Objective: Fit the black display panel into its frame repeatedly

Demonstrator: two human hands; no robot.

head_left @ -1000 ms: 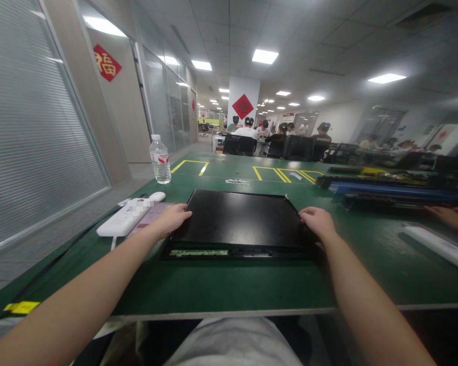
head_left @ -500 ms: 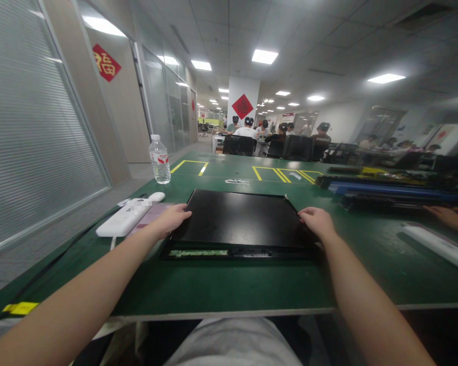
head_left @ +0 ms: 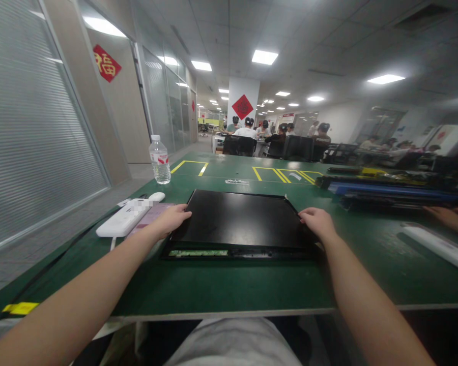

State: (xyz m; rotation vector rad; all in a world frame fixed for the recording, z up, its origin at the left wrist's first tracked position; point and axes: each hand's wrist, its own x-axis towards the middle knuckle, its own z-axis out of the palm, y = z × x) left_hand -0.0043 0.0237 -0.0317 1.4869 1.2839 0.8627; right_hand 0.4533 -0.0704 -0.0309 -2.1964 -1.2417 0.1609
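Green matting covers the long table (head_left: 229, 284) I am looking across, with yellow tape lines (head_left: 278, 174) marking out boxes toward its far side. Beyond it stretches an open office: bright ceiling lights (head_left: 264, 56), a glass wall with blinds (head_left: 30, 127) on the left, a red diamond sign (head_left: 106, 63) beside that wall and another (head_left: 242, 107) on a white pillar. A group of people (head_left: 248, 129) sits around a far table with their backs mostly turned.

Straight ahead of me a black panel (head_left: 240, 218) lies flat on the mat, square to the near edge, with a narrow green strip (head_left: 198, 252) showing along its near side. My left hand (head_left: 170, 219) holds its left edge, fingers curled over the rim. My right hand (head_left: 317, 221) holds the right edge the same way, fingers bent down over the side.

Just left of the panel a white power strip (head_left: 124, 218) lies at an angle, touching a pink flat thing (head_left: 150, 216); a white mouse (head_left: 156, 196) sits at its far end. A water bottle (head_left: 160, 160) stands upright further back. A black cable (head_left: 41, 274) with a yellow tag (head_left: 21, 307) runs along the near left corner.

On the right, well apart from the panel, a co-worker's hand (head_left: 448, 216) rests on the mat near a white bar (head_left: 438, 245), behind which lie long blue and black pieces (head_left: 389, 190).
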